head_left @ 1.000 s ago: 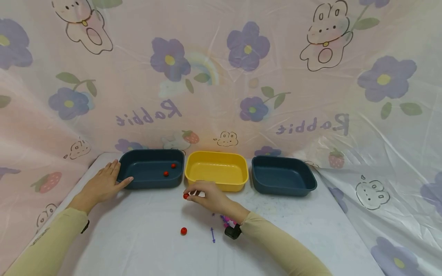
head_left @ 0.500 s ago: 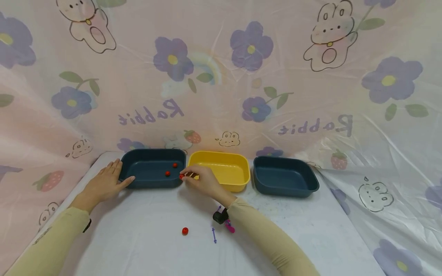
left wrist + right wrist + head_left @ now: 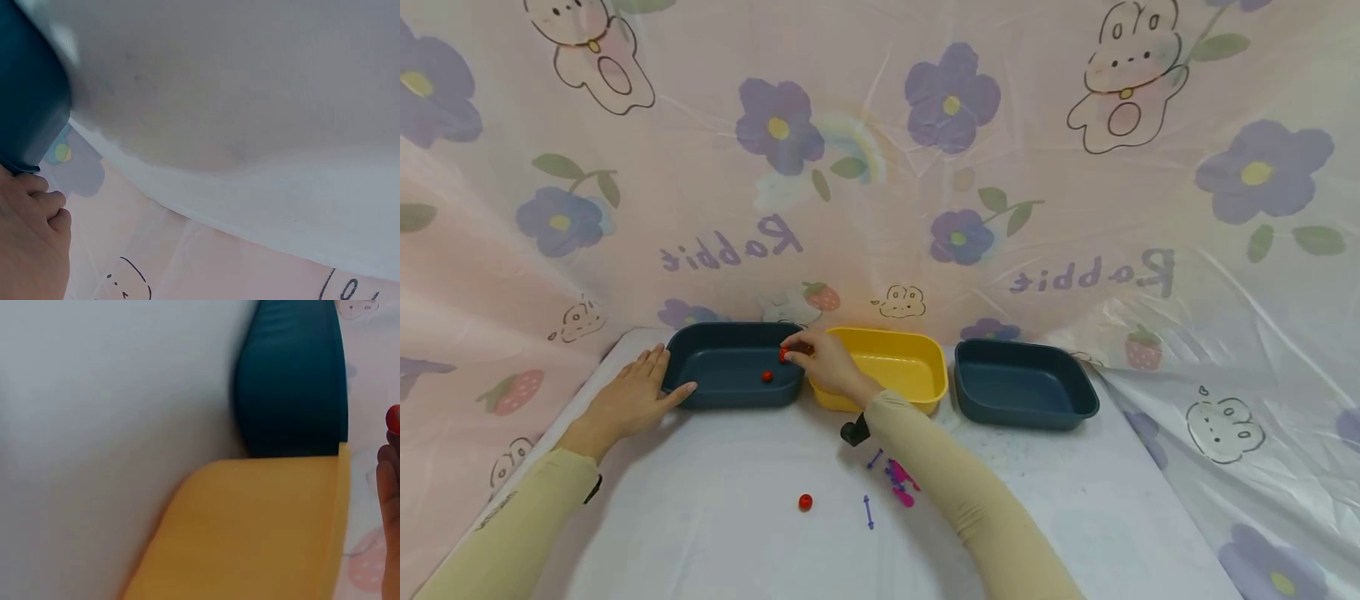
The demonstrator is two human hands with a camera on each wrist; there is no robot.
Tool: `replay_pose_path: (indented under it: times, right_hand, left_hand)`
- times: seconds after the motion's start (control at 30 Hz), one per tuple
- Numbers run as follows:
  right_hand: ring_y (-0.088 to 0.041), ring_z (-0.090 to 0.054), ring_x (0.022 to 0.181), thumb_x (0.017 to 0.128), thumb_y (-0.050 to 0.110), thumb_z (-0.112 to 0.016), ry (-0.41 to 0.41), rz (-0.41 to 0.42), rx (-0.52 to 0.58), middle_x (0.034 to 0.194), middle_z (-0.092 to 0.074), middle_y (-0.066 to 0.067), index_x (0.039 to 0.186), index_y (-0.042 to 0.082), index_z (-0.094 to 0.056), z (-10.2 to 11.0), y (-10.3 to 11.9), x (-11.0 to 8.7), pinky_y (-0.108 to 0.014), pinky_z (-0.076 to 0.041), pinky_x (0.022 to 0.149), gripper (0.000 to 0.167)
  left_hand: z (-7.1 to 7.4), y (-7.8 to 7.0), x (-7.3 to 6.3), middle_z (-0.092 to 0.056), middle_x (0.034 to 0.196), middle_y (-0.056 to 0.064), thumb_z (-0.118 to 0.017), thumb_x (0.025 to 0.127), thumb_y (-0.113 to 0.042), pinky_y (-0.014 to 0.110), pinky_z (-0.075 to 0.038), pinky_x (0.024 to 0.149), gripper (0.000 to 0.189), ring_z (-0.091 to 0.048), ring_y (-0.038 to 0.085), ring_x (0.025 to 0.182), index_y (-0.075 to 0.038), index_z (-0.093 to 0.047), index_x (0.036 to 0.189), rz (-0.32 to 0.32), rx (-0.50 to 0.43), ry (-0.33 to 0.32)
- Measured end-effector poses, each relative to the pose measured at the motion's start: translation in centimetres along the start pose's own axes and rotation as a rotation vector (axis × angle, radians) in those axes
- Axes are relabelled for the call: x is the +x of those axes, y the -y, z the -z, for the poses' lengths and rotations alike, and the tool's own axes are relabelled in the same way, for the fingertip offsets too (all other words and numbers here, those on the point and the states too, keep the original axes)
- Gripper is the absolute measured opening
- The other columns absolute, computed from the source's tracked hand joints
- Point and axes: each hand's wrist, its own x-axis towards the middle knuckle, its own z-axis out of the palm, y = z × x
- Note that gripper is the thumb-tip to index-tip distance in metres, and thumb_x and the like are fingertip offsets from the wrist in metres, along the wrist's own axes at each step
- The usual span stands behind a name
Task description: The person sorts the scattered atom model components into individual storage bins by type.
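My right hand pinches a small red bead over the right end of the left dark blue bin. In the right wrist view that bead shows at the fingertips, at the frame's edge. Another red bead lies on the bin's floor. My left hand rests against the same bin's left end, thumb along its near side. On the white table sits one more red bead, in front of the bins.
A yellow bin stands beside the left bin, under my right forearm, and a second dark blue bin is further right. Small purple double-ended sticks and pink pieces lie near my right sleeve. A printed curtain hangs behind.
My right hand has carried the pinched red bead away from me and slightly left, from above the table to over the left bin. It now covers one bead seen there earlier. My left hand stays put.
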Motion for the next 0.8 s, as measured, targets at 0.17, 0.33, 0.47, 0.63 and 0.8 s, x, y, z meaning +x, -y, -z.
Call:
replay_pose_path:
  times: [0.17,0.33,0.47,0.63,0.8]
  right_hand:
    - [-0.011,-0.065,0.091,0.101,0.014,-0.069,0.019,0.011,-0.021,0.11,-0.075,-0.002,0.121,0.007,-0.075,-0.1,-0.3,1.4,-0.015,-0.055,0.083,0.021]
    - [-0.012,-0.067,0.094,0.102,0.012,-0.068,0.039,-0.014,-0.025,0.111,-0.075,-0.004,0.123,0.003,-0.074,-0.1,-0.6,2.3,-0.016,-0.056,0.085,0.023]
    - [-0.013,-0.068,0.097,0.103,0.013,-0.067,0.048,-0.055,-0.029,0.113,-0.075,-0.005,0.124,0.003,-0.073,-0.2,-0.9,2.8,-0.017,-0.056,0.087,0.024]
    - [-0.012,-0.066,0.096,0.102,0.015,-0.068,0.051,-0.081,-0.063,0.113,-0.075,-0.002,0.122,0.007,-0.074,-0.4,-1.0,3.3,-0.016,-0.056,0.085,0.022]
    - [-0.012,-0.065,0.096,0.102,0.016,-0.068,0.051,-0.085,-0.086,0.114,-0.074,-0.002,0.121,0.009,-0.075,-0.5,-0.9,3.5,-0.016,-0.055,0.086,0.022]
  left_hand:
    - [0.0,-0.1,0.0,-0.008,0.162,0.044,-0.041,0.107,-0.061,0.073,-0.017,0.119,0.1,-0.013,0.062,0.149,0.023,-0.013,0.155,0.0,0.001,0.002]
    - [0.0,-0.3,-0.1,-0.009,0.162,0.044,-0.042,0.107,-0.061,0.072,-0.017,0.119,0.1,-0.014,0.062,0.149,0.023,-0.014,0.154,0.001,0.005,-0.002]
    - [0.0,-0.5,-0.1,-0.009,0.162,0.044,-0.042,0.107,-0.061,0.073,-0.017,0.119,0.1,-0.014,0.062,0.148,0.023,-0.015,0.154,-0.001,0.001,-0.011]
    - [-0.1,-0.4,-0.1,-0.009,0.162,0.044,-0.042,0.107,-0.061,0.072,-0.017,0.119,0.1,-0.014,0.062,0.149,0.023,-0.015,0.154,0.0,0.008,-0.008]
    - [0.0,-0.2,-0.1,-0.01,0.162,0.044,-0.041,0.107,-0.061,0.072,-0.018,0.119,0.1,-0.015,0.062,0.149,0.023,-0.014,0.154,0.002,0.008,-0.011]
